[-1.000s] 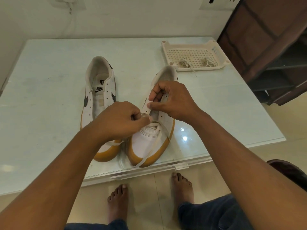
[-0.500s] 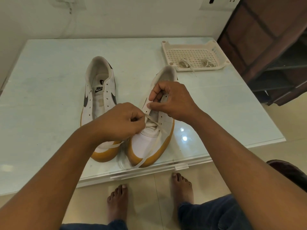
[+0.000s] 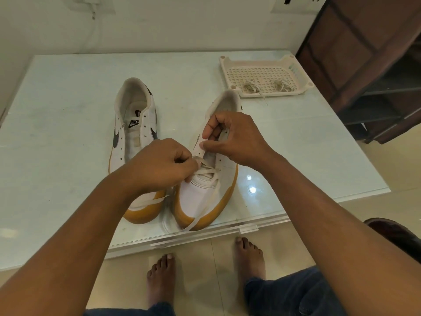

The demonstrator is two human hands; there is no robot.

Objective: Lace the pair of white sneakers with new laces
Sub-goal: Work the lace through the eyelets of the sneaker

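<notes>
Sneaker being laced (image 3: 205,197): it stands on the glass tabletop (image 3: 68,99) near the front edge, toe toward the person, just beside the other shoe.
Lace (image 3: 200,215): flat and white, it crosses the lowest eyelets. One end trails over the toe to the tabletop and the other lies across the neighbouring toe.
Left hand (image 3: 159,165): curled, it pinches the lace close to the lower eyelets.
Right hand (image 3: 232,137): its finger and thumb pinch the edge of the eyelet flap further up the shoe and hold it.
How the lace likely handles: light, limp and a little slippery, so it will twist or slide back out of a hole if let go. It is best gripped close to the tip, where it is stiffest.
How the sneaker likely handles: light, with a soft upper over a firm gum sole, and it may skate on the glossy glass. Pinching the eyelet flap steadies it and opens the hole.
Unlaced sneaker (image 3: 134,142): it lies left of the first, with bare eyelets and the tongue label showing.
Tray (image 3: 293,71): a shallow, perforated plastic tray at the far right corner of the tabletop, well apart from the shoes.
Tray contents: two loose coils of lace (image 3: 250,86), side by side. One end hangs over the near rim onto the glass. Whether they are old or new cannot be told.
</notes>
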